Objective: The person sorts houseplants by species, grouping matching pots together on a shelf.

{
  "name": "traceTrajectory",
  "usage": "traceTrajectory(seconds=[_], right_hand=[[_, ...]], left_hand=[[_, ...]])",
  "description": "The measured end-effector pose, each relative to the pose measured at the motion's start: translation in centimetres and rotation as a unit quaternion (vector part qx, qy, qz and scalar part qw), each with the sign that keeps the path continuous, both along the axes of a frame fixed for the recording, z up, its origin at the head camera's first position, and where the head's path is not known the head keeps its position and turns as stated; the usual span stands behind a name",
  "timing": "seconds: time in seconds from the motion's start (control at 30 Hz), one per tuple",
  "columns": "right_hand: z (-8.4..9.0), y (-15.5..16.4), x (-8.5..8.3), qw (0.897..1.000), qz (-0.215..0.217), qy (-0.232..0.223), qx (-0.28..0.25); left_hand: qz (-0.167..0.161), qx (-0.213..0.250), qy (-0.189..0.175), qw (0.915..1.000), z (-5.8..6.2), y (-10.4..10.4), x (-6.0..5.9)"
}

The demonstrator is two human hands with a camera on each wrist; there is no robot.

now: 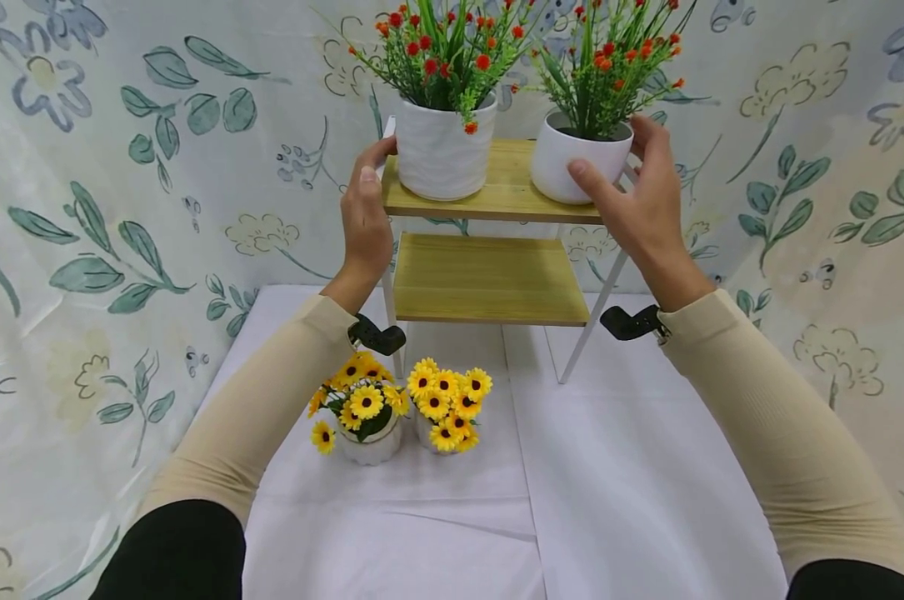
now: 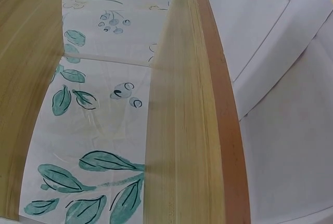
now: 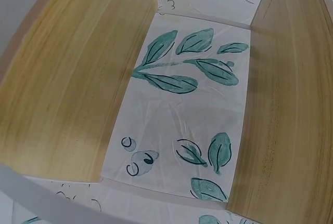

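A two-tier wooden shelf (image 1: 507, 190) on white legs stands at the back of the table. Its top board carries two white pots of red-orange flowers, one at the left (image 1: 440, 154) and one at the right (image 1: 564, 158). My left hand (image 1: 369, 179) grips the left end of the top board, fingers curled round the edge beside the left pot. My right hand (image 1: 626, 167) grips the right end, with the thumb in front of the right pot and the fingers over the edge. The lower board (image 1: 489, 279) is bare. Both wrist views show only wooden boards (image 2: 182, 130) (image 3: 67, 78) and printed cloth.
Two small white pots of yellow sunflowers (image 1: 362, 408) (image 1: 447, 404) stand side by side on the white tablecloth (image 1: 631, 467), just in front of the shelf's left leg. A floral cloth backdrop (image 1: 122, 208) closes in the back and both sides.
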State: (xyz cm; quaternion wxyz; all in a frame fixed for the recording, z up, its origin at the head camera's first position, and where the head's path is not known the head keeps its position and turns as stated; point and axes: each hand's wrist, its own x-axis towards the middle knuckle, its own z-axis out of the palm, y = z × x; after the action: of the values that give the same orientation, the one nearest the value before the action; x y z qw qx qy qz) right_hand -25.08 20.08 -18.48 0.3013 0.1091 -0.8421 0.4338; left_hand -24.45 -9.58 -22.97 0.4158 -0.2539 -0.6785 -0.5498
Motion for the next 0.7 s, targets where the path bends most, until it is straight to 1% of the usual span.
traceTrajectory(seconds=[0.07,0.3,0.43,0.6,0.7], right_hand=[[-0.1,0.1,0.2,1.000,0.004,0.002,0.000],[-0.4,0.5,0.7,1.000,0.014,-0.009,0.014],[-0.8,0.8,1.1,0.999,0.022,-0.011,0.021],[-1.7,1.3,1.7,0.999,0.025,-0.037,0.019],[-2.3,1.6,2.1,0.998,0.033,-0.050,0.010]], left_hand=[[0.002,-0.004,0.003,1.0000,0.0,0.0,0.0],[0.006,-0.005,-0.021,0.9997,0.0,-0.2,0.1],[0.005,-0.006,-0.014,0.9999,-0.1,-0.3,0.0],[-0.007,-0.007,0.015,0.9998,-0.2,-0.4,-0.4],[-0.014,-0.006,0.021,0.9997,-0.3,-0.3,-0.6]])
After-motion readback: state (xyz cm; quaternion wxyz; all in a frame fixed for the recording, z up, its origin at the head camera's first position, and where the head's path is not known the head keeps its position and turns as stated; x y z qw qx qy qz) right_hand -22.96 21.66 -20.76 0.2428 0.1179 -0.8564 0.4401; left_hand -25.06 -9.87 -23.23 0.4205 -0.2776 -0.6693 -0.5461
